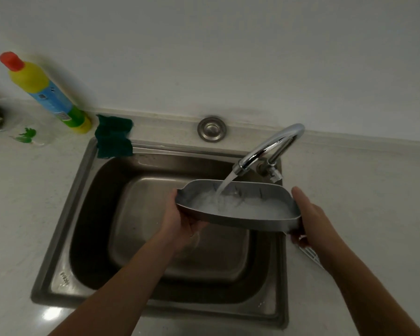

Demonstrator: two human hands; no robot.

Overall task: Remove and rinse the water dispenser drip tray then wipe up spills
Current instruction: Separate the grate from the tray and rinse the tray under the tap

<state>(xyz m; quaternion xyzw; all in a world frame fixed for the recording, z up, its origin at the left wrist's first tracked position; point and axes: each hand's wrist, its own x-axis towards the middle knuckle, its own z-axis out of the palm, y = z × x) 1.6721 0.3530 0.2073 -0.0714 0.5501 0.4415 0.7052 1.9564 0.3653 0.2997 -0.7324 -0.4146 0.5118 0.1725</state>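
The shallow grey plastic drip tray [240, 207] is held level over the stainless steel sink [66, 214], catching the stream from the curved chrome tap [272, 146]. The left hand [182, 219] and right hand [306, 219] clamp opposite ends. Rinsing is underway; next, I judge, comes tipping the water out. A green cloth [113, 137] lies on the sink's rim beside the pale bench [22, 190].

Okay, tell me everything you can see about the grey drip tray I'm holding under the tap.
The drip tray is a shallow grey basin, plastic by its look, with rounded corners, a raised rim and a small notch at its left end. It is held above the sink, tilted slightly with the open side up. The left hand grips its left end and the right hand its right end. Water from the tap strikes its inside and foams white.
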